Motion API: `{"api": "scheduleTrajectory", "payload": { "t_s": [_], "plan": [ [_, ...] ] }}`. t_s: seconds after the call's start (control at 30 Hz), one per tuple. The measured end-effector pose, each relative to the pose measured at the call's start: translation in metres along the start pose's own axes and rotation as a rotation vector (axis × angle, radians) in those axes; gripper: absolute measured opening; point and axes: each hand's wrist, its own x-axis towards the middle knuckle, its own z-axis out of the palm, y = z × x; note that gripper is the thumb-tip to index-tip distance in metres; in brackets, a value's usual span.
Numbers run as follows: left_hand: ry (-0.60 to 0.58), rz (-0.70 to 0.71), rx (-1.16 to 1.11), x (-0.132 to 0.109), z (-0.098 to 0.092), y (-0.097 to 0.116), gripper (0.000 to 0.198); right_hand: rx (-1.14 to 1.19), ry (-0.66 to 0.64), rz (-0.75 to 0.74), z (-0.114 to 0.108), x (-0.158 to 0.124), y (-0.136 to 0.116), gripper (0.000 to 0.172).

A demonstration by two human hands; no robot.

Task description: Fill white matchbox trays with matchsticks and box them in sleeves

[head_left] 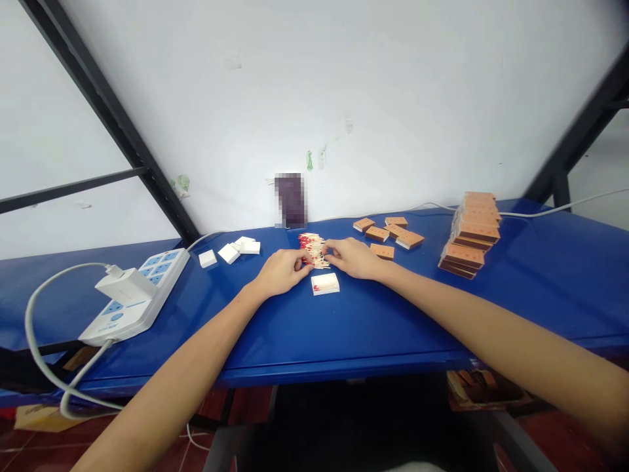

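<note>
A loose pile of wooden matches [315, 248] with red heads, mostly pointing left, lies on the blue table. My left hand [284, 270] is at the pile's left side, its thumb and bent fingers closed on matches at the head ends. From the other side, my right hand [356, 257] pinches matches at their plain ends between thumb and fingers. How many each hand grips is hidden. Just in front of the pile sits a small white matchbox tray [325, 284] with some matches inside, their red heads to the left.
White matchbox trays [228, 253] lie at the left. Several orange-brown matchboxes [376, 234] are scattered behind my right forearm, and tall stacks of matchboxes [474, 229] stand at the right. A power strip [142, 298] with a plugged-in charger is at the far left. A blurred-out dark object [291, 200] leans on the wall.
</note>
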Motion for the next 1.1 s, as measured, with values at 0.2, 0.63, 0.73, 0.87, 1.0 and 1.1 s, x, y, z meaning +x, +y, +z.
{"api": "scheduleTrajectory", "payload": {
  "t_s": [0.2, 0.63, 0.73, 0.87, 1.0, 1.1],
  "plan": [
    [-0.002, -0.003, -0.005, 0.0, -0.001, 0.002, 0.018, -0.009, -0.029, -0.037, -0.002, -0.001, 0.001, 0.022],
    [-0.019, -0.005, 0.011, 0.0, -0.001, 0.002, 0.016, 0.013, -0.159, -0.126, -0.014, -0.005, 0.0, 0.016],
    [-0.018, -0.009, 0.002, -0.001, -0.002, 0.002, 0.015, 0.0, -0.192, -0.139, -0.018, -0.006, -0.001, 0.016],
    [-0.016, 0.003, -0.001, -0.001, -0.002, 0.002, 0.016, -0.024, -0.2, -0.147, -0.016, -0.006, 0.001, 0.017],
    [-0.015, 0.007, -0.004, -0.001, -0.001, 0.002, 0.016, -0.032, -0.192, -0.163, -0.015, -0.007, 0.004, 0.017],
    [-0.017, 0.004, -0.003, -0.001, -0.001, 0.003, 0.015, 0.001, -0.195, -0.193, -0.019, -0.008, 0.006, 0.015]
  ]
}}
